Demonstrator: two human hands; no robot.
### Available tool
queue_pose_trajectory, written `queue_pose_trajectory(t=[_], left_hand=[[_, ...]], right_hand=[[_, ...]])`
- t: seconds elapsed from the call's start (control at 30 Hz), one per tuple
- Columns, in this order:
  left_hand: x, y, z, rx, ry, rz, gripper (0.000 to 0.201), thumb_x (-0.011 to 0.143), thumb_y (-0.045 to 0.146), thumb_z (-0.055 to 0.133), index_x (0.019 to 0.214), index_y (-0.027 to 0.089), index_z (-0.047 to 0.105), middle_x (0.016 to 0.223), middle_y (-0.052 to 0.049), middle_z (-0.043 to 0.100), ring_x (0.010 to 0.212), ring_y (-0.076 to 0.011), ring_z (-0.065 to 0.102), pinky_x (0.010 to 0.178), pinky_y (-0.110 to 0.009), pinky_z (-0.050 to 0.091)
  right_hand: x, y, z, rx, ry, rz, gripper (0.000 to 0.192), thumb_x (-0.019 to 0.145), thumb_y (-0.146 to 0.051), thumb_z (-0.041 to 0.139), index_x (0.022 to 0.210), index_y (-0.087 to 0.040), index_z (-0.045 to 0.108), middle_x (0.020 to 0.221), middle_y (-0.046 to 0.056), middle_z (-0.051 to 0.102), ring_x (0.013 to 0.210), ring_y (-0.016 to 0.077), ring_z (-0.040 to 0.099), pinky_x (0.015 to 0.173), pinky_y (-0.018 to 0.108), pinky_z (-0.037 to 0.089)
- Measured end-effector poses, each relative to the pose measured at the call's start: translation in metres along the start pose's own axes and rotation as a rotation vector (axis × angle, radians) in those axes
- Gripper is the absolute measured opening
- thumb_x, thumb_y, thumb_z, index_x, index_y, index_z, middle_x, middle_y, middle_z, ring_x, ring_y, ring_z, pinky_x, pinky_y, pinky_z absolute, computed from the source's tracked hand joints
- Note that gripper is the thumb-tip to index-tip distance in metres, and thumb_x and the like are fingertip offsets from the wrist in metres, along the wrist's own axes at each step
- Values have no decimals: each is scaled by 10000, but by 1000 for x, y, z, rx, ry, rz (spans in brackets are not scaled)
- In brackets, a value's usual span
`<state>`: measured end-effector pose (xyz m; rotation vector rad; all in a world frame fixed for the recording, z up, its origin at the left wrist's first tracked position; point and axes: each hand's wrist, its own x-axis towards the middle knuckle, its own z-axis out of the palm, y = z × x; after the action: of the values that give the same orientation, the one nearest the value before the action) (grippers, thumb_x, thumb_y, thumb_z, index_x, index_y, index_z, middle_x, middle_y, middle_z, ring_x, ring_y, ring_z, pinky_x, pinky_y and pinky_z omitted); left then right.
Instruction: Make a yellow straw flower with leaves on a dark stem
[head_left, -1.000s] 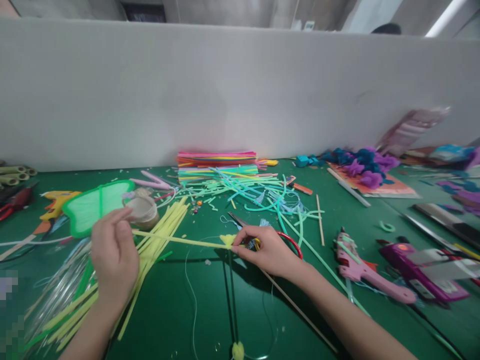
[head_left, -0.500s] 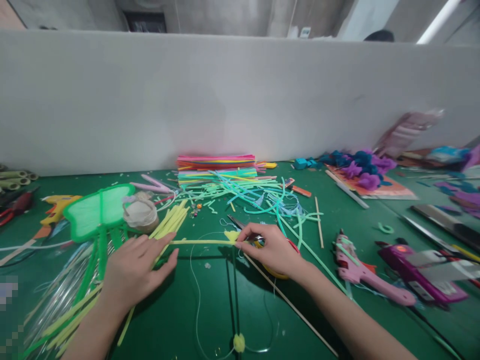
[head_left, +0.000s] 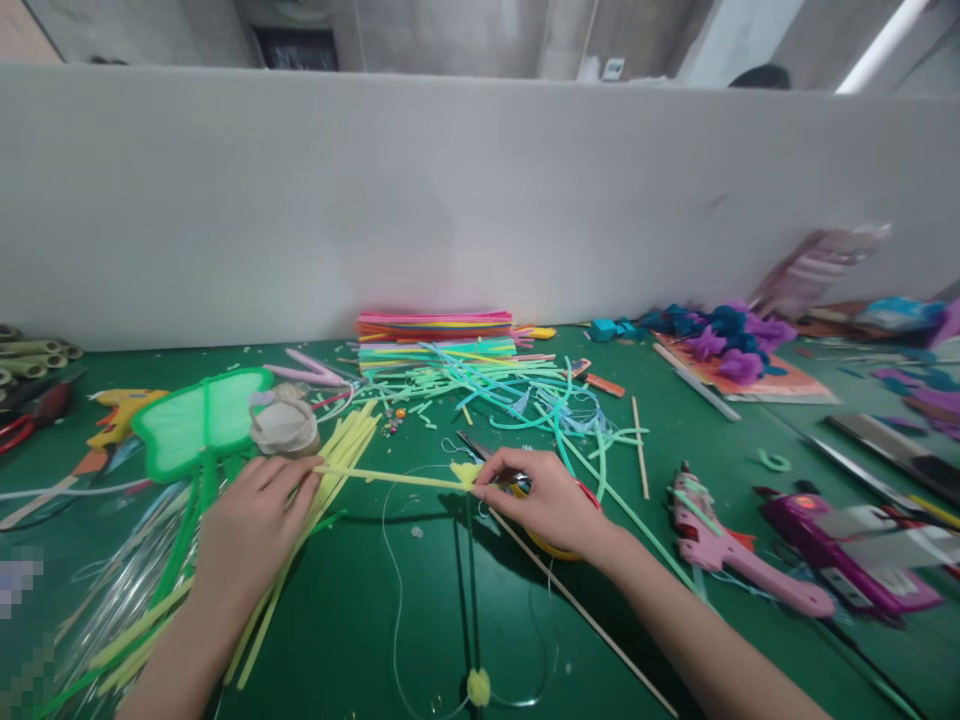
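Note:
A yellow pipe cleaner (head_left: pixel 390 478) stretches nearly level between my two hands. My left hand (head_left: pixel 259 530) pinches its left end, over a bundle of yellow pipe cleaners (head_left: pixel 341 450). My right hand (head_left: pixel 540 500) is closed at the other end, on a small fluffy yellow piece (head_left: pixel 463 474) made of the same stuff. A thin green stem runs down from that piece to a second yellow tuft (head_left: pixel 478 687) near the front edge. Clear thread (head_left: pixel 397 590) loops beside the stem. Scissors (head_left: pixel 559 548) lie partly hidden under my right hand.
A green mesh butterfly-like shape (head_left: pixel 199 420) and a yellow glue gun (head_left: pixel 124 412) lie left. Coloured pipe cleaners (head_left: pixel 435 325) are piled by the grey partition (head_left: pixel 450 200). A pink glue gun (head_left: pixel 720 550) and magenta tool (head_left: pixel 840 545) lie right; a wooden stick (head_left: pixel 585 615) slants in front.
My left hand has slid outward along the pipe cleaner to its left end, and its spread fingers have closed into a pinch. My right hand stays in place on the yellow piece.

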<state>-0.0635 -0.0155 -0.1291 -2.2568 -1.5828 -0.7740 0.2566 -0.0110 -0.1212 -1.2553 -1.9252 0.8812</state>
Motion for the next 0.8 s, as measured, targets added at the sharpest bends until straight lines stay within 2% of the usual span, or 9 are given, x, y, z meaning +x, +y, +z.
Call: queue_pose_trajectory(t=[0.07, 0.1, 0.17, 0.27, 0.37, 0.5, 0.67, 0.8], left_hand=[[2, 10, -5, -204, 43, -113, 235, 893, 363, 528, 950, 218, 704, 919, -50, 719, 820, -219, 628, 744, -310, 444], [2, 16, -8, -311, 24, -173, 221, 877, 378, 556, 946, 232, 706, 917, -36, 720, 785, -204, 633, 708, -292, 450], [3, 28, -12, -520, -49, -271, 216, 844, 409, 603, 918, 241, 717, 908, -25, 729, 790, -200, 648, 680, -270, 464], [3, 45, -14, -747, -196, -347, 221, 830, 412, 622, 883, 228, 732, 899, -37, 733, 825, -205, 657, 699, -262, 490], [1, 56, -15, -887, -226, -399, 236, 826, 416, 620, 849, 211, 734, 867, -53, 721, 787, -201, 655, 657, -253, 502], [0, 60, -16, -983, -233, -451, 235, 816, 414, 634, 844, 197, 719, 817, -51, 699, 673, -168, 633, 569, -230, 479], [3, 52, -11, -886, -278, -311, 230, 822, 398, 634, 866, 216, 768, 802, -52, 678, 744, -189, 629, 652, -267, 478], [6, 46, -7, -852, -269, -348, 256, 811, 434, 637, 892, 240, 783, 829, -54, 692, 777, -213, 632, 660, -289, 481]], right_hand=[[-1, -2, 1, 12, -18, -4, 56, 807, -251, 651, 783, -205, 674, 800, -12, 701, 734, 125, 620, 699, 255, 471], [-1, -4, 2, 26, -31, -5, 52, 808, -244, 648, 783, -205, 673, 802, -11, 701, 737, 126, 624, 706, 257, 478], [-1, -6, 4, 64, -58, -13, 47, 810, -232, 644, 784, -204, 672, 804, -9, 702, 741, 127, 632, 716, 259, 488], [-2, -9, 7, 101, -87, -27, 40, 807, -226, 652, 783, -199, 670, 807, -7, 702, 750, 124, 637, 726, 255, 495], [-2, -9, 9, 112, -99, -34, 48, 811, -231, 653, 784, -193, 666, 810, -3, 697, 758, 123, 638, 735, 257, 500], [-3, -8, 10, 116, -96, -40, 52, 817, -243, 651, 801, -195, 666, 823, 1, 693, 770, 128, 636, 743, 269, 503], [-3, -11, 8, 121, -97, -41, 26, 813, -217, 653, 793, -205, 665, 817, -3, 695, 764, 130, 637, 737, 269, 500], [-4, -12, 8, 129, -105, -34, 31, 815, -215, 649, 792, -206, 667, 809, -6, 694, 753, 131, 636, 724, 267, 501]])
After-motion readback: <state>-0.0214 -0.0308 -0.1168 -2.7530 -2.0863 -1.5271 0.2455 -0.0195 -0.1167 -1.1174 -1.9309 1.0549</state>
